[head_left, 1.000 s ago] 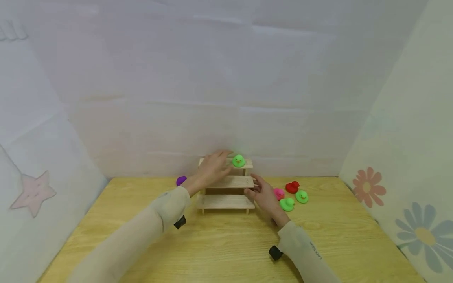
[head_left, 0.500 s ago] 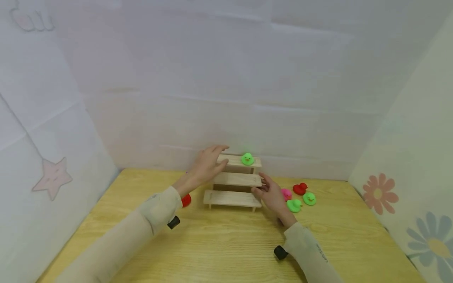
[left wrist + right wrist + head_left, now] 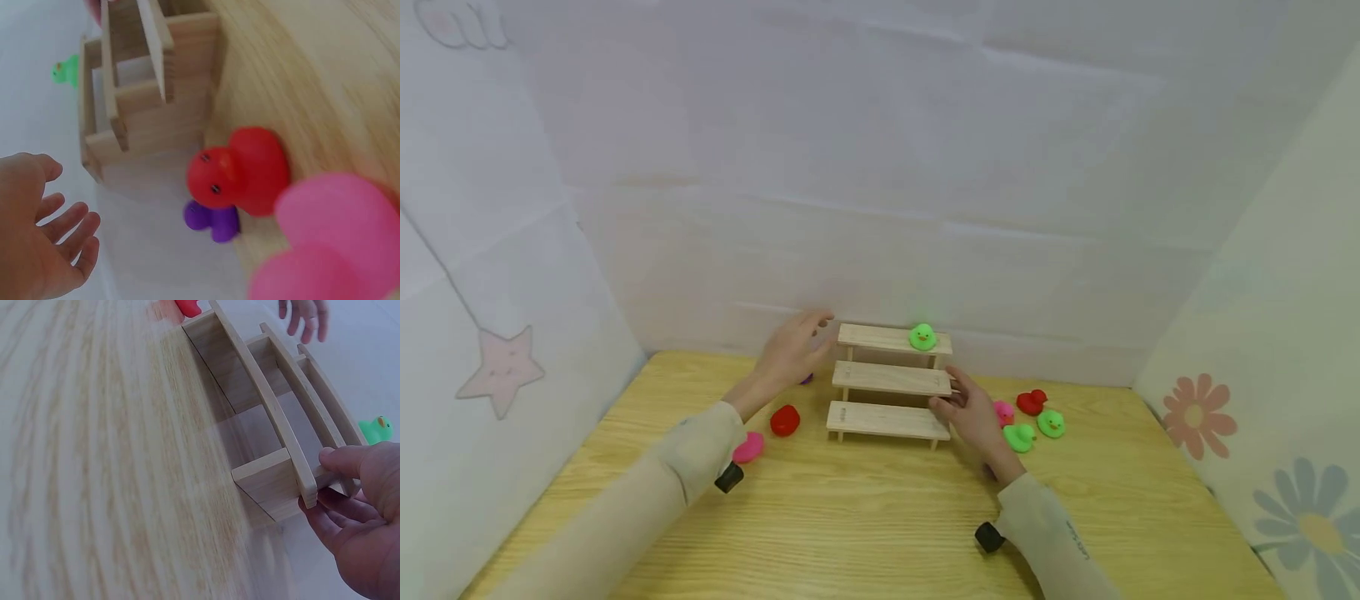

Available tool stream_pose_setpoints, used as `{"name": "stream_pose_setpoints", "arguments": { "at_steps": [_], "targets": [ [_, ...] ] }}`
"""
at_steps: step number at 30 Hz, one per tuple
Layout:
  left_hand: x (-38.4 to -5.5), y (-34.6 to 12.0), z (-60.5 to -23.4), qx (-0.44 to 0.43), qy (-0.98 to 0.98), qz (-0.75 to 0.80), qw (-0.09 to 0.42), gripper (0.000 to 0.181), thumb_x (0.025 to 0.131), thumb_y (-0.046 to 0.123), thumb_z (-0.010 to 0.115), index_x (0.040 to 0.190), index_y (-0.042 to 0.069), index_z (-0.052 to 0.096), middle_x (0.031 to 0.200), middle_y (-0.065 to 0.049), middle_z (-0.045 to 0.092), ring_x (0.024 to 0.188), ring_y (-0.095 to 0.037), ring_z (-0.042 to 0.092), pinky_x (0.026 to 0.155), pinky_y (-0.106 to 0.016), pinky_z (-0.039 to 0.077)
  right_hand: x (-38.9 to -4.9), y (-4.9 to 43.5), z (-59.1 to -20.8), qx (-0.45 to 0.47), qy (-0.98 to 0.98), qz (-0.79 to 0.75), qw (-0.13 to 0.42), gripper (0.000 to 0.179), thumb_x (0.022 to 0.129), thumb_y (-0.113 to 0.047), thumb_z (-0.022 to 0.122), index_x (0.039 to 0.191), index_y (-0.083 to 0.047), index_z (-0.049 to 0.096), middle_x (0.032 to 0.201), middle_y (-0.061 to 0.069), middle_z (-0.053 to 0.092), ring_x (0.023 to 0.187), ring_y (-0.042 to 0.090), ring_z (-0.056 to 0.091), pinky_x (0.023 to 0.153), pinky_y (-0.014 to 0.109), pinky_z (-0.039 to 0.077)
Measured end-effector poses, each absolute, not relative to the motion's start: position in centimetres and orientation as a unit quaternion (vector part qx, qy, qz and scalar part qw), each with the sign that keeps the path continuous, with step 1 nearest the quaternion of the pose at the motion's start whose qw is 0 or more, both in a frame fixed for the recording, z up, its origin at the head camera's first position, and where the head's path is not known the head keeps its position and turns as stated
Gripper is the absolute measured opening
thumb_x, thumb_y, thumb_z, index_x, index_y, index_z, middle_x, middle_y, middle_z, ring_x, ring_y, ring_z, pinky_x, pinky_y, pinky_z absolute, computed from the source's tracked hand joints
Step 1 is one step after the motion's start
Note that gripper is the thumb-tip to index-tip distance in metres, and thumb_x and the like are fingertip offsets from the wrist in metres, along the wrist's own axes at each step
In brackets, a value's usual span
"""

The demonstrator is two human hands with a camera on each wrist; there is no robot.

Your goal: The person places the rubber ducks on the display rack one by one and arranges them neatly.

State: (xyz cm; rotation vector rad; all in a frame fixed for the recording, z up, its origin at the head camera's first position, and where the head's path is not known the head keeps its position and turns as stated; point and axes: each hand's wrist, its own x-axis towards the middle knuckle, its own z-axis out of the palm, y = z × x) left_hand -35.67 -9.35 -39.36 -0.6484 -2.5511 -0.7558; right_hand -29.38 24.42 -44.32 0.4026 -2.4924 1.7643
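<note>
A three-tier wooden step shelf [image 3: 891, 379] stands against the back wall. On the right part of its top tier sits a green rubber duck [image 3: 922, 337], facing forward. My right hand [image 3: 973, 417] holds the right end of the middle tier; in the right wrist view, the thumb [image 3: 344, 461] lies on the board, fingers curled beneath. My left hand [image 3: 790, 350] hovers left of the shelf, touching nothing, its fingers loosely bent. Below it are a red duck [image 3: 785, 421], a pink duck [image 3: 748, 448] partly behind the sleeve, and a purple duck [image 3: 212, 220] mostly hidden in the head view.
Right of the shelf lie a pink duck [image 3: 1003, 413], a red duck [image 3: 1032, 402] and two green ducks, one nearer [image 3: 1019, 437] and one further right [image 3: 1051, 424]. Something dark shows beside my right wrist. White wall sheets enclose the wooden table [image 3: 880, 525].
My left hand has moved left, from over the top tier to beside the shelf, uncovering the red and pink ducks. My right hand stays on the middle tier. The head view has shifted slightly.
</note>
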Motion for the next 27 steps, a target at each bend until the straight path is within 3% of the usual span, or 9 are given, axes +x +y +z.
{"name": "stream_pose_setpoints", "arguments": {
  "at_steps": [5,12,15,20,27],
  "targets": [
    [-36.6,-11.0,-40.9,-0.218,-0.923,-0.259,0.184,0.043,0.101,0.023,0.064,0.137,0.001,0.058,0.127,-0.017,0.062,0.111,-0.034,0.061,0.088,-0.051,0.052,-28.6,24.7,-43.3,0.123,-0.816,0.564,0.031,0.076,0.094,-0.008,0.074,0.155,0.006,0.032,0.145,0.036,0.044,0.125,0.047,0.054,0.101,0.049,0.047],
    [-36.5,-11.7,-42.3,-0.185,-0.947,-0.226,0.135,0.041,0.101,0.027,0.064,0.130,-0.002,0.063,0.126,-0.020,0.063,0.110,-0.035,0.061,0.087,-0.055,0.051,-30.0,26.0,-46.2,0.112,-0.823,0.555,0.044,0.076,0.095,-0.015,0.074,0.159,-0.007,0.034,0.149,0.027,0.045,0.128,0.040,0.054,0.103,0.047,0.045],
    [-36.6,-12.2,-42.8,-0.168,-0.954,-0.219,0.113,0.042,0.101,0.026,0.064,0.130,-0.004,0.062,0.127,-0.022,0.062,0.110,-0.038,0.062,0.087,-0.056,0.051,-29.8,25.9,-45.5,0.113,-0.824,0.554,0.039,0.076,0.096,-0.018,0.074,0.160,-0.008,0.034,0.151,0.027,0.043,0.129,0.040,0.053,0.104,0.048,0.044],
    [-36.4,-13.2,-43.6,-0.136,-0.963,-0.219,0.079,0.045,0.098,0.024,0.068,0.128,-0.009,0.061,0.124,-0.025,0.063,0.111,-0.043,0.061,0.090,-0.056,0.050,-30.2,25.4,-45.9,0.122,-0.812,0.569,0.037,0.075,0.094,-0.015,0.075,0.158,-0.008,0.037,0.145,0.022,0.051,0.124,0.035,0.058,0.100,0.045,0.048],
    [-36.1,-13.5,-43.8,-0.116,-0.967,-0.216,0.062,0.039,0.096,0.025,0.071,0.119,-0.005,0.065,0.110,-0.020,0.065,0.100,-0.038,0.063,0.083,-0.054,0.051,-30.4,24.7,-46.2,0.123,-0.802,0.583,0.044,0.075,0.093,-0.013,0.077,0.157,-0.008,0.039,0.143,0.021,0.053,0.122,0.033,0.060,0.098,0.042,0.050]
  ]
}}
